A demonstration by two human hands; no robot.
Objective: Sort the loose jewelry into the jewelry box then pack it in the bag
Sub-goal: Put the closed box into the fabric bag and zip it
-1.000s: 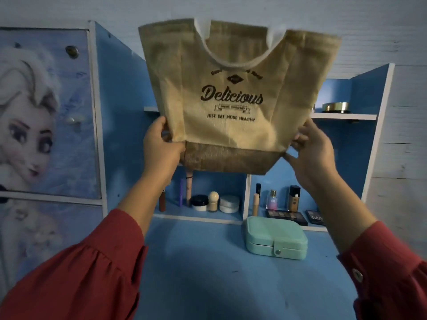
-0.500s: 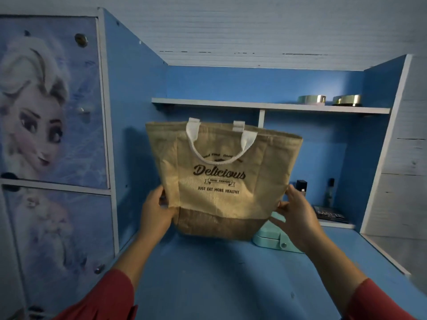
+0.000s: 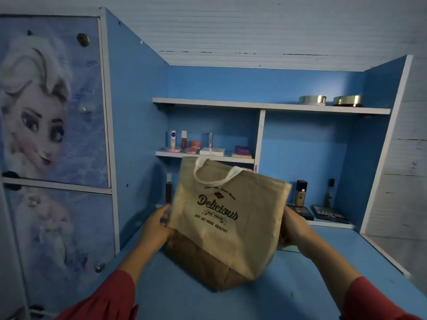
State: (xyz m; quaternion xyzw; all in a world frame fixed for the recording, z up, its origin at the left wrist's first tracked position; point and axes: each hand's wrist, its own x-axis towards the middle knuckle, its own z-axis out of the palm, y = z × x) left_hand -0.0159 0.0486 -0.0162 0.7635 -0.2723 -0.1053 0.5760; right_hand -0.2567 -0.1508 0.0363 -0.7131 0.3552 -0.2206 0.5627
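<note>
A tan jute bag (image 3: pixel 227 218) printed "Delicious", with white handles and a darker brown base, stands tilted on the blue desk (image 3: pixel 300 287). My left hand (image 3: pixel 156 227) grips its left side and my right hand (image 3: pixel 294 229) grips its right side. The mint green jewelry box (image 3: pixel 290 248) is almost wholly hidden behind the bag; only a sliver shows by my right hand. No loose jewelry is visible.
Cosmetics stand on the small shelf (image 3: pixel 205 158) behind the bag. Bottles and dark palettes (image 3: pixel 329 213) sit at the back right. Two gold tins (image 3: pixel 330 101) rest on the top shelf. A cabinet with cartoon-printed doors (image 3: pixel 53 135) rises on the left.
Both hands lowered the bag from head height down onto the desk, where it now leans and covers the jewelry box. The camera view tilted upward.
</note>
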